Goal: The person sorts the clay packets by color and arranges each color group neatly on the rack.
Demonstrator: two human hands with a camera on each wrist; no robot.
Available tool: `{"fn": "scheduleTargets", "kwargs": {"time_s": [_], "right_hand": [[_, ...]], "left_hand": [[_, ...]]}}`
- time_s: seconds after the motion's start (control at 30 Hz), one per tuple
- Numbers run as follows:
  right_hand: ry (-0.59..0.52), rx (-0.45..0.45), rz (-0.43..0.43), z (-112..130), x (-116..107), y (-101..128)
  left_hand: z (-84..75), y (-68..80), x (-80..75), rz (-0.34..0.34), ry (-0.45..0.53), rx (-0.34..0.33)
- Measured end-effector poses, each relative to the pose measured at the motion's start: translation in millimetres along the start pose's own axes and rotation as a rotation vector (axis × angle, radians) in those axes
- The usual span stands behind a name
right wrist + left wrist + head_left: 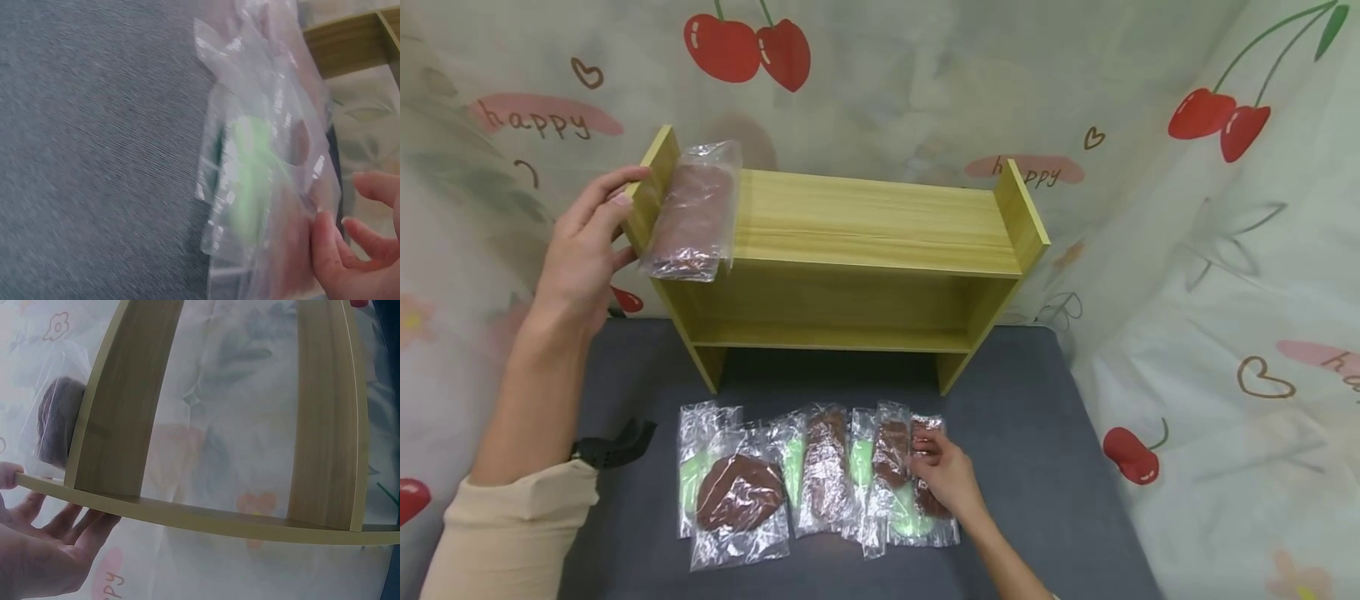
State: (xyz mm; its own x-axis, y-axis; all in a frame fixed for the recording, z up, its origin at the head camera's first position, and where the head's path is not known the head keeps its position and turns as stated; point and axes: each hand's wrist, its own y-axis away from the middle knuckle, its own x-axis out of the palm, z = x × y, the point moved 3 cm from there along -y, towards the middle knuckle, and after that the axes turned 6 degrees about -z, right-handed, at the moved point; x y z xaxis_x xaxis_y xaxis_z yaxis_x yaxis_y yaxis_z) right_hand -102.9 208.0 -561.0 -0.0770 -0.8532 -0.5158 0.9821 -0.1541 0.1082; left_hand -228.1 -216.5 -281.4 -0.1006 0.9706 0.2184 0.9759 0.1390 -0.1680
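A two-tier wooden shelf (pixel 850 267) stands at the back of the table. My left hand (pixel 583 242) grips the upper part of its left side panel (pixel 187 515), with fingers along the outer face. Against that panel, on the top board, a clear plastic bag with something brown inside (pixel 692 212) stands upright. At the right end of a row of bags, my right hand (pixel 951 475) touches a bag with brown contents (pixel 928 496). In the right wrist view its fingers (pixel 325 240) lie bent against the plastic, without a visible pinch.
In front of the shelf, several clear bags lie overlapping, some with brown pieces (pixel 741 492), others with light green ones (pixel 250 181). A dark strap (pixel 617 446) shows by the left sleeve. A cherry-printed cloth (pixel 880 92) hangs behind and beside the grey-blue table (pixel 1030 467).
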Motion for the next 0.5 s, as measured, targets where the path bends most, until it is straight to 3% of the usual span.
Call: {"fn": "scheduleTargets", "kwargs": {"time_s": [0.5], "right_hand": [[0.103, -0.015, -0.077, 5, 24, 8]], "left_hand": [[1.2, 1.4, -0.6, -0.007, -0.025, -0.012]]}}
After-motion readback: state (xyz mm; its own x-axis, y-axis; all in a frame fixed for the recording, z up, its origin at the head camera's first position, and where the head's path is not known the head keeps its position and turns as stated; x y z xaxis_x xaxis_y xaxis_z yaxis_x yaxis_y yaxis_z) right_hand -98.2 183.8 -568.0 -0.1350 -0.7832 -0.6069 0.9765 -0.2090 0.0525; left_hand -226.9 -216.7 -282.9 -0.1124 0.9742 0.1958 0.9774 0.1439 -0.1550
